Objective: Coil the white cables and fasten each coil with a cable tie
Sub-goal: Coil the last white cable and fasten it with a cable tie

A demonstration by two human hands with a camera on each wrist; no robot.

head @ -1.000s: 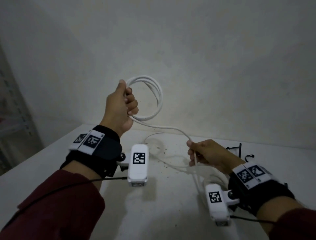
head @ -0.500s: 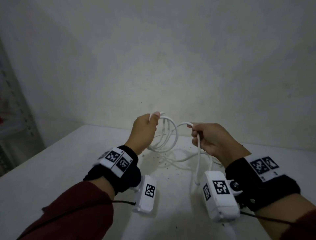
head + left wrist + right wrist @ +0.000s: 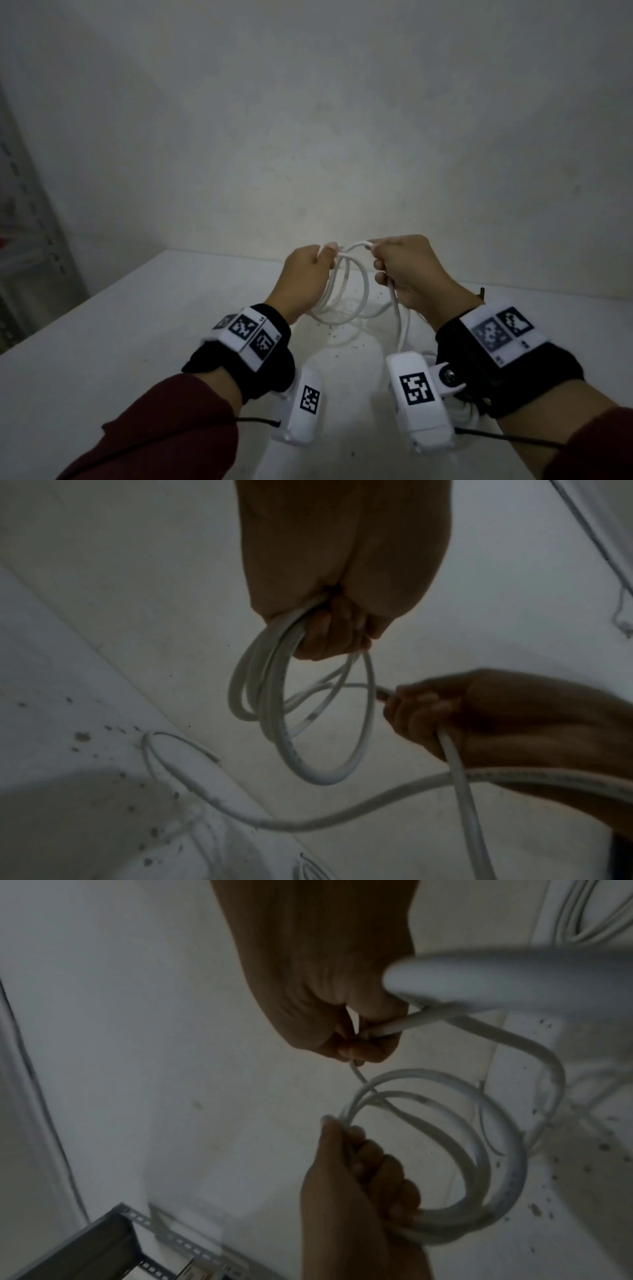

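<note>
Nearest in head view: dark red sleeves (image 3: pixel 164 431), black wrist straps w/ white tag blocks, both wrists over the white bench (image 3: pixel 85 346).

L hand (image 3: pixel 303 274) held above bench, fingers (image 3: pixel 329 637) curled tight round the coil (image 3: pixel 346 287) — several loops of white cable bunched at the top in the fist, rest of loops hanging free below, not touching bench as far as wrist views show.

R hand (image 3: pixel 411 270) just beside L, nearly touching at the top. R fingers (image 3: pixel 363 1047) curled round the same cable, pinching it where the next loop arcs over to the L thumb. Cable exits bottom of R fist, drops to bench, runs off toward R wrist cam; loose slack (image 3: pixel 192 785) lies on bench below coil.

More white cable (image 3: pixel 582 915) lies on bench, R side, partly hidden behind wrist.

Small dark specks (image 3: pixel 337 330) scattered on bench under coil.

Black item (image 3: pixel 481 295) on bench behind R hand, mostly hidden — can't tell what.

Far: grey wall, perforated metal rack (image 3: pixel 150 1240) at L.
</note>
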